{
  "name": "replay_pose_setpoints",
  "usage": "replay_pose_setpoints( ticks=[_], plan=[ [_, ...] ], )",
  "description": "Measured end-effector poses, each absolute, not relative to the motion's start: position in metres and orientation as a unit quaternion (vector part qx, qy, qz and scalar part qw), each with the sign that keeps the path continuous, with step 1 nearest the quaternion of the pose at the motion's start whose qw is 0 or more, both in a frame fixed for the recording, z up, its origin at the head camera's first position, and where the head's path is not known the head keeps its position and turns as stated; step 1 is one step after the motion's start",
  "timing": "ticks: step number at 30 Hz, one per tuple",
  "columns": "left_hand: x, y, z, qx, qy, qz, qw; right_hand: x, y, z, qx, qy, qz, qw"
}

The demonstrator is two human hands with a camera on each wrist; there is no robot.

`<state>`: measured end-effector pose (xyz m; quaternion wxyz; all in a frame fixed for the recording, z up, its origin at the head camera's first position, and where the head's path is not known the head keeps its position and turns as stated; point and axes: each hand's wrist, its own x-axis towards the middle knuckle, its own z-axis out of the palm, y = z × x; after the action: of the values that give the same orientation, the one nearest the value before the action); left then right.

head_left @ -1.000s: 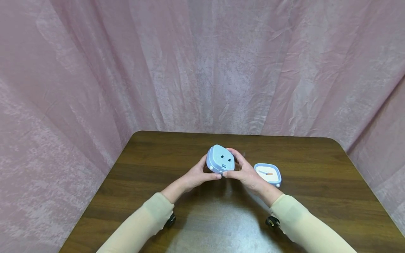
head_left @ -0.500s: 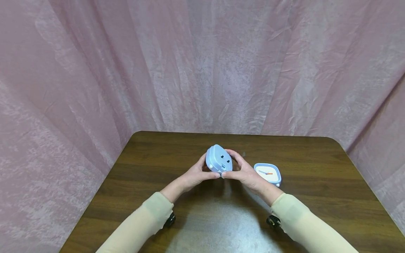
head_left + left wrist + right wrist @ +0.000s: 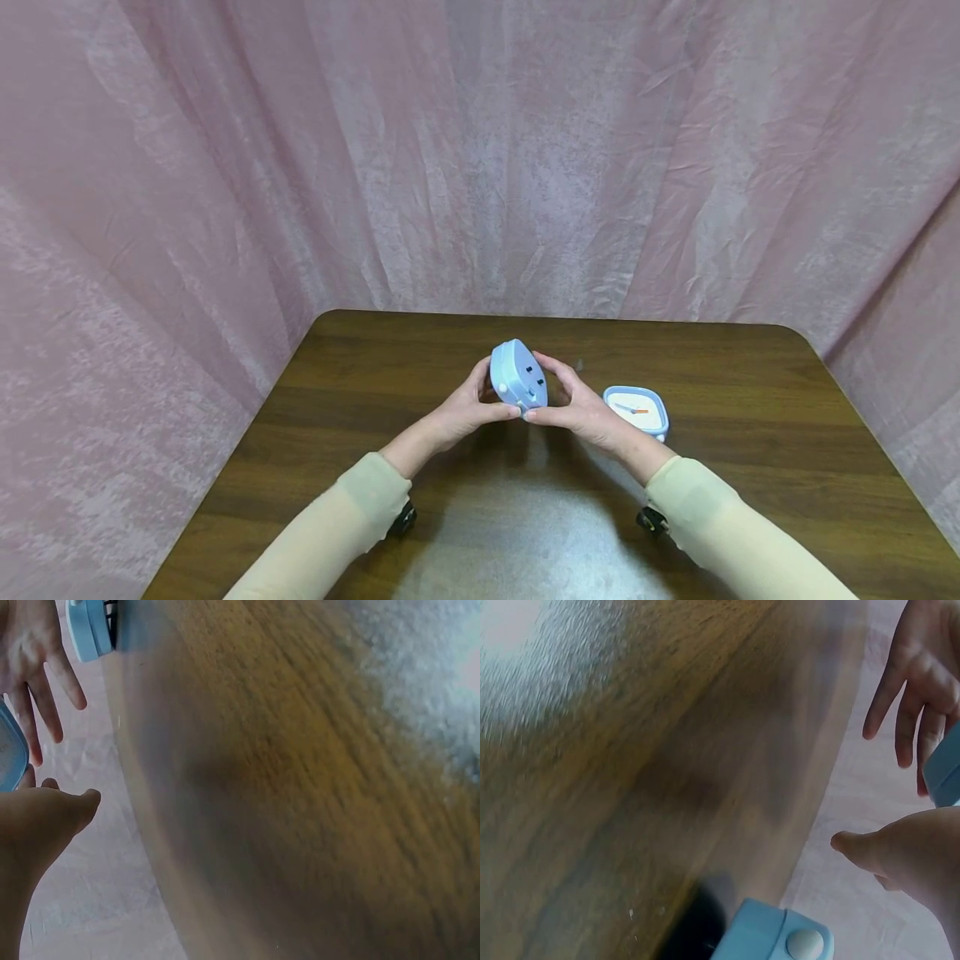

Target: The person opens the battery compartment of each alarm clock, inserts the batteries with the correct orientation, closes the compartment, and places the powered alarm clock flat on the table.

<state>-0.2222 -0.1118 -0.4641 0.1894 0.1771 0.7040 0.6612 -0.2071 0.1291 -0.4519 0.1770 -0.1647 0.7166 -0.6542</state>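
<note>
Both hands hold a small light-blue alarm clock (image 3: 512,375) between them above the table. Its rounded-square back, with two black knobs, faces up and to the right; a white round foot shows on the near side. My left hand (image 3: 459,412) grips the left side, thumb at the lower edge. My right hand (image 3: 581,408) grips the right side, its thumb almost meeting the other. The held clock's face is hidden in the head view. Beyond the right hand, a second blue clock (image 3: 636,408) lies face up, with a white dial and an orange hand.
The brown wooden table (image 3: 345,358) has a glossy reflection in front. Pink velvet curtain (image 3: 480,167) hangs behind and at both sides. A dark device (image 3: 402,521) sits at the left wrist and a similar wrist camera (image 3: 652,521) at the right.
The held clock has turned between the fingers: its back looks narrower now and more of its left side shows. The clock on the table has stayed put.
</note>
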Motion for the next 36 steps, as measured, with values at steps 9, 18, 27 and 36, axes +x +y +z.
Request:
replay_pose_setpoints(
  ticks=[9, 18, 27, 36],
  plan=[
    [-0.223, -0.115, -0.457, 0.181, 0.735, 0.628, 0.182, -0.21, 0.137, -0.442, -0.205, 0.772, -0.589, 0.123],
    [-0.222, -0.118, -0.45, 0.195, 0.779, 0.567, 0.184, -0.213, 0.143, -0.422, -0.25, 0.834, -0.485, 0.084],
    [-0.224, -0.121, -0.451, 0.203, 0.809, 0.523, 0.173, -0.217, 0.138, -0.407, -0.285, 0.881, -0.373, 0.056],
    [-0.223, -0.12, -0.449, 0.208, 0.837, 0.479, 0.161, -0.221, 0.13, -0.4, -0.322, 0.904, -0.279, 0.033]
  ],
)
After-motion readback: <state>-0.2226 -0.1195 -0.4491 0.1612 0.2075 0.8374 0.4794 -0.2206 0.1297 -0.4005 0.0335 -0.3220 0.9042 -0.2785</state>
